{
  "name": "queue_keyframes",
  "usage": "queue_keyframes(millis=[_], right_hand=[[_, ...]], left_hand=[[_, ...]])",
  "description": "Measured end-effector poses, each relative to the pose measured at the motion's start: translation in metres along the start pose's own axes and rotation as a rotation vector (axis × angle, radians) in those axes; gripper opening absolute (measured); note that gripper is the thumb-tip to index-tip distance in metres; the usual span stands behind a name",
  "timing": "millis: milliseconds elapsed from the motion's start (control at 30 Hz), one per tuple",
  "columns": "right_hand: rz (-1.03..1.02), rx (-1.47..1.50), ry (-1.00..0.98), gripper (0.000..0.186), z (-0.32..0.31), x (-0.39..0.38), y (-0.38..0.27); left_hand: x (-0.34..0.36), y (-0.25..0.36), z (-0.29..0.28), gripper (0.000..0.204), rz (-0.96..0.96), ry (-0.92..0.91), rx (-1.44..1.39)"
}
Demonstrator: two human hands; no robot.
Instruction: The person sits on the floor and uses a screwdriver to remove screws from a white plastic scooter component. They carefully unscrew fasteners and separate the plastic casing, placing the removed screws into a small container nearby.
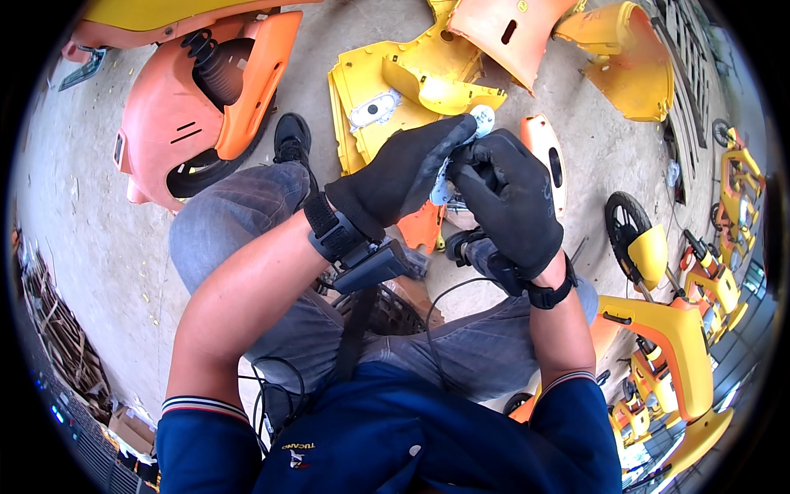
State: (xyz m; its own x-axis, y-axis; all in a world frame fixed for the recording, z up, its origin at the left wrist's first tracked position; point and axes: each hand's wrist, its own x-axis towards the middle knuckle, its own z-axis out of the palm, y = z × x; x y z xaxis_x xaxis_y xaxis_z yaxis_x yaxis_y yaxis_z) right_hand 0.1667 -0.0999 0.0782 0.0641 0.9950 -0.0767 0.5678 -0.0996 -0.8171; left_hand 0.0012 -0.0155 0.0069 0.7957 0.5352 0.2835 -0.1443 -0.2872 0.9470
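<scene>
In front of me a thin whitish-blue piece (441, 188) runs between my two black-gloved hands. Its round upper end (484, 120) sticks out above the fingers, and the middle is hidden by the gloves. My left hand (403, 171) grips it from the left, thumb and fingers pressed together. On the other side, the curled fingers of my right hand (512, 198) pinch it. What exactly the piece is, I cannot tell. Just beyond my left hand lie yellow plastic panels (411, 70); one carries a flat white oval part (375, 109) with a dark centre.
An orange scooter body (177, 123) with a wheel stands at the far left. More orange (502, 33) and yellow shells (629, 66) lie ahead. Several yellow scooters (683, 354) line the right side. Cables (440, 305) hang about my lap. Scrap wood (62, 321) is piled at the left.
</scene>
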Motion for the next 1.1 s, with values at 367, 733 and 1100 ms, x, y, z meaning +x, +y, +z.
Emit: queue_keyframes(millis=[367,733,1100], right_hand=[[0.001,-0.064,0.031,0.014,0.005,-0.001,-0.001],[-0.118,-0.207,0.179,0.012,0.02,-0.006,-0.001],[0.061,-0.001,0.085,0.013,0.014,-0.005,0.005]], left_hand=[[-0.001,-0.001,-0.001,0.063,0.084,-0.009,0.162],[0.002,0.01,-0.004,0.062,-0.171,-0.098,0.051],[-0.001,0.0,-0.001,0.065,0.016,-0.042,0.105]])
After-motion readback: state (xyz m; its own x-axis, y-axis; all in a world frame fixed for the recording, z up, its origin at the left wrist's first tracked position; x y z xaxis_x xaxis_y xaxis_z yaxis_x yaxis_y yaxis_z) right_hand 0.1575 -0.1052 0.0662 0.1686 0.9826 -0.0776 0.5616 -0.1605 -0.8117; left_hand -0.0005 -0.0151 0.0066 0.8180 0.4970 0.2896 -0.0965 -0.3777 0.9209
